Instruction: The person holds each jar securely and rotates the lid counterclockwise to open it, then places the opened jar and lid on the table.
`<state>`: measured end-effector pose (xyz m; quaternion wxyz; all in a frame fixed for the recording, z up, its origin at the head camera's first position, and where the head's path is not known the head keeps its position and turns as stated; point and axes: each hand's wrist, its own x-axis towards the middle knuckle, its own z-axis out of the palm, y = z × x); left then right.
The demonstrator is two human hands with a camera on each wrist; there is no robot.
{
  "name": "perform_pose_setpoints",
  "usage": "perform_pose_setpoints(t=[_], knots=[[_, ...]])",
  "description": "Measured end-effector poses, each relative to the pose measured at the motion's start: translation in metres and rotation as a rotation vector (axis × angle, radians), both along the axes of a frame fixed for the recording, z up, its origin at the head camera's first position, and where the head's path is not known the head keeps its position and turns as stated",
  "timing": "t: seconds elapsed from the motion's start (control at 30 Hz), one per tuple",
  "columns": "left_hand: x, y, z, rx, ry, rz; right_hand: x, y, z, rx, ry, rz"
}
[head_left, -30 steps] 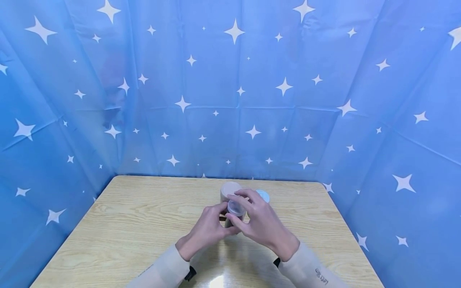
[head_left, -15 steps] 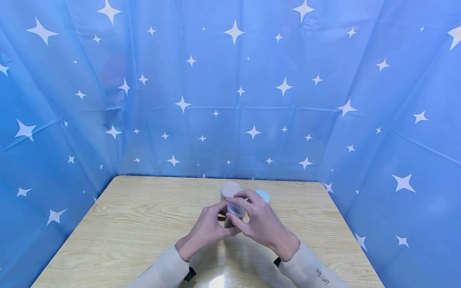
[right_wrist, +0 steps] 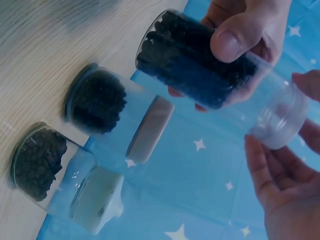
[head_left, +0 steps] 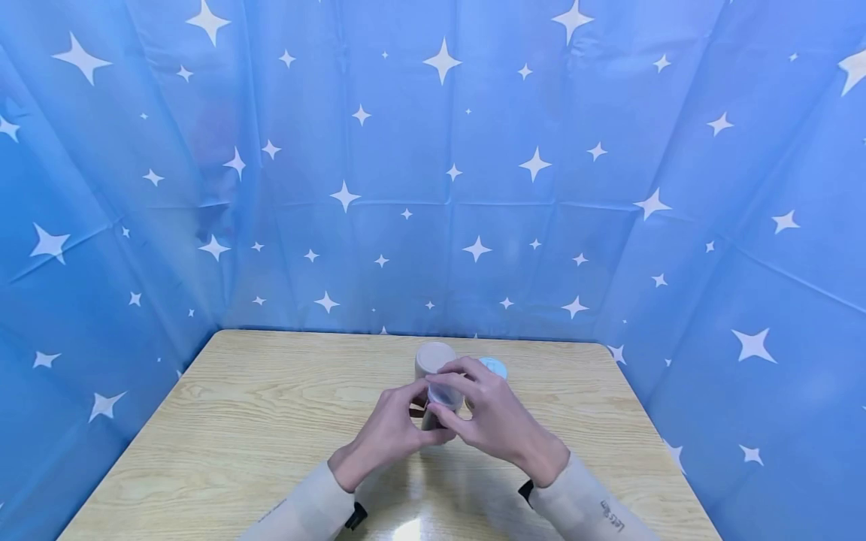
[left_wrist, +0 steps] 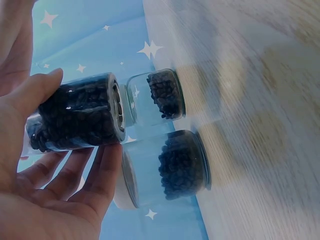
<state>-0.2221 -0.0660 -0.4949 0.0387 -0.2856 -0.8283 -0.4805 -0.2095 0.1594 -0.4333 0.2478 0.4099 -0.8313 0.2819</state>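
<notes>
A blue curtain (head_left: 406,173) patterned with white stars hangs behind a wood-grained bench (head_left: 271,398). Over the bench, raised off its surface and close to upright, is a clear jar (right_wrist: 195,65) largely filled with dark, bean-like pieces (left_wrist: 75,117). The person's left hand (head_left: 386,428) grasps the jar's body, thumb on one side and fingers around the other. The right hand (head_left: 497,417) holds the clear lid (right_wrist: 285,120) at the jar's top, fingers curled about its edge. Beyond stand two more jars on the bench, each part-filled with dark pieces: a beige-lidded jar (right_wrist: 97,100) and, just beside it, a blue-lidded jar (right_wrist: 40,165).

Compared with half a second ago, little has changed: the right hand and wrist have shifted slightly, while the left hand's grip stays put. That suggests the lid work remains in progress; whether the lid sits tight or loose cannot be told.
</notes>
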Motion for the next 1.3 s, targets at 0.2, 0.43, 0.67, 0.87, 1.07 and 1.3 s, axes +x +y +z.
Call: perform_pose_setpoints(t=[0.2, 0.43, 0.67, 0.87, 1.07, 1.3], knots=[[0.001, 0.0, 0.001, -0.002, -0.01, -0.011, -0.009, 0.01, 0.001, 0.02, 0.027, 0.114], [0.002, 0.001, 0.001, -0.004, -0.011, -0.024, -0.017, 0.02, 0.006, 0.077, 0.03, 0.262], [0.003, 0.002, 0.002, 0.001, -0.003, -0.033, -0.024, 0.026, 0.007, 0.097, -0.01, 0.336], [0.003, 0.002, 0.001, -0.004, -0.013, -0.028, -0.024, 0.027, 0.009, 0.099, 0.002, 0.351], [0.003, 0.002, 0.001, -0.009, -0.021, -0.02, -0.022, 0.027, 0.008, 0.102, -0.004, 0.327], [0.003, 0.002, 0.003, -0.015, -0.023, -0.005, -0.015, 0.024, 0.007, 0.082, 0.011, 0.186]])
